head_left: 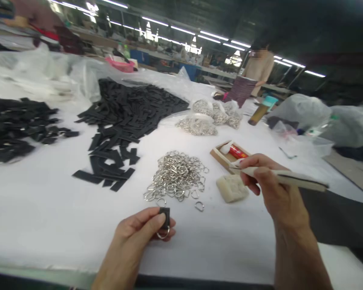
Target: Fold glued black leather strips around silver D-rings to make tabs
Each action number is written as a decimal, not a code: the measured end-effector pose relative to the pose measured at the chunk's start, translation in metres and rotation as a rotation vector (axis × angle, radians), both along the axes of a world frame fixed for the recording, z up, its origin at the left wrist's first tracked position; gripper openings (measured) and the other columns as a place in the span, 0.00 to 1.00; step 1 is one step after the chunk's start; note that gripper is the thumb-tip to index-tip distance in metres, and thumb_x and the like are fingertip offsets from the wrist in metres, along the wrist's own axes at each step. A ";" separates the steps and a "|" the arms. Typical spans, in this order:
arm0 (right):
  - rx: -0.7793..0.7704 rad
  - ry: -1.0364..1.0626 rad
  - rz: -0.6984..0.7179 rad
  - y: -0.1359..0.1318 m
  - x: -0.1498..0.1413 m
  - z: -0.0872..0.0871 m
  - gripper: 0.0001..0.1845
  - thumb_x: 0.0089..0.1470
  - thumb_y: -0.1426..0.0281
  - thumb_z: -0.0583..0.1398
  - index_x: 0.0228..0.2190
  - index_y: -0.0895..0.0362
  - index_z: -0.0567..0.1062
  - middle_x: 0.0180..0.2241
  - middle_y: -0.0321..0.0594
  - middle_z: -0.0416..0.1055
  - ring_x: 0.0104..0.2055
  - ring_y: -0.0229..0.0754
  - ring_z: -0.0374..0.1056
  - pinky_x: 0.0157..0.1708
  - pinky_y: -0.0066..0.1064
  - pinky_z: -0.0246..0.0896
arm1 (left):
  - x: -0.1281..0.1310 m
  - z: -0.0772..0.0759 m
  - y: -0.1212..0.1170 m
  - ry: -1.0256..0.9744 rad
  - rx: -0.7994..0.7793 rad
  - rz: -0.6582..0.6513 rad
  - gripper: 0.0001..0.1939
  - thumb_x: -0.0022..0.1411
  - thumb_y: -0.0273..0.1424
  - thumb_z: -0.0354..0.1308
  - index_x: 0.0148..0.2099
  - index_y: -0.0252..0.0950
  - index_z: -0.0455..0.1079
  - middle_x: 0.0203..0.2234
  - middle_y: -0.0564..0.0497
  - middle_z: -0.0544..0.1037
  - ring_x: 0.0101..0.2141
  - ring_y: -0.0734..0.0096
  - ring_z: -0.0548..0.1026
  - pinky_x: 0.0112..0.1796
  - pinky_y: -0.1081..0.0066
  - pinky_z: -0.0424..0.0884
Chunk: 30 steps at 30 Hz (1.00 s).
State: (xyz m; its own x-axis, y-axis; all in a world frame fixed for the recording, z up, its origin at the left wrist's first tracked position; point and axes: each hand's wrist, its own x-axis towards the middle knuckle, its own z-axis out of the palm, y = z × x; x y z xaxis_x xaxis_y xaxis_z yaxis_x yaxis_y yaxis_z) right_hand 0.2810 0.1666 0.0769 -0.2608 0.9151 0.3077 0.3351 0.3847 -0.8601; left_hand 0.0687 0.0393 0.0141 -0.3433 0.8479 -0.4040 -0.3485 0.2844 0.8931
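Near the front of the white table, my left hand (142, 231) pinches a short black strap (165, 217) folded through a metal D-ring (163, 234). My right hand (269, 185) grips a long pale tool (290, 178), perhaps a brush or spatula, whose exact kind I cannot make out. Its tip lies over a small wooden box (220, 157) holding a red tube (237, 152). A cream-coloured block (231, 188) rests just left of my right hand. Beyond my left hand is a heap of silvery D-rings (178, 171), with one loose ring (199, 206) apart from it.
Black straps (133, 106) are piled behind the rings, and finished-looking black pieces (12, 125) lie at the left. Bags of rings (205, 117) stand farther back, near a bottle (262, 110). Plastic bags (302, 112) sit at the right. A person (251, 76) stands beyond the table.
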 end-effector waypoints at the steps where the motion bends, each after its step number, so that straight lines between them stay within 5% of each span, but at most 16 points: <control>1: 0.009 -0.015 -0.056 0.004 0.005 0.007 0.18 0.52 0.53 0.57 0.26 0.55 0.71 0.18 0.33 0.60 0.20 0.34 0.52 0.18 0.28 0.45 | 0.000 -0.001 0.003 0.002 -0.012 0.003 0.09 0.48 0.35 0.64 0.26 0.33 0.76 0.22 0.48 0.79 0.23 0.70 0.72 0.30 0.73 0.68; 6: -0.114 -0.216 -0.151 0.016 0.019 0.020 0.17 0.50 0.56 0.59 0.21 0.56 0.69 0.16 0.32 0.57 0.20 0.34 0.52 0.19 0.28 0.44 | 0.003 -0.006 0.016 -0.029 -0.033 -0.050 0.09 0.45 0.35 0.66 0.26 0.33 0.76 0.22 0.48 0.80 0.24 0.68 0.74 0.31 0.72 0.69; 11: -0.189 -0.300 -0.074 0.018 0.028 0.000 0.13 0.51 0.63 0.57 0.20 0.55 0.64 0.16 0.30 0.60 0.20 0.34 0.54 0.21 0.27 0.47 | 0.002 -0.012 0.022 -0.055 -0.054 -0.101 0.10 0.45 0.36 0.66 0.27 0.33 0.76 0.23 0.48 0.80 0.25 0.67 0.76 0.33 0.71 0.71; 17: -0.268 -0.253 -0.144 0.019 0.034 -0.029 0.10 0.49 0.66 0.57 0.20 0.55 0.63 0.16 0.29 0.63 0.19 0.33 0.51 0.20 0.26 0.44 | 0.000 -0.016 0.025 -0.062 -0.022 -0.117 0.11 0.46 0.37 0.66 0.27 0.33 0.76 0.23 0.48 0.80 0.23 0.69 0.75 0.31 0.72 0.71; 30: -0.271 -0.199 -0.140 0.019 0.032 -0.042 0.10 0.47 0.66 0.56 0.19 0.55 0.62 0.15 0.29 0.61 0.19 0.33 0.51 0.21 0.27 0.46 | 0.004 -0.012 0.024 -0.103 -0.024 -0.053 0.11 0.43 0.35 0.68 0.26 0.31 0.76 0.22 0.46 0.80 0.22 0.68 0.75 0.27 0.73 0.71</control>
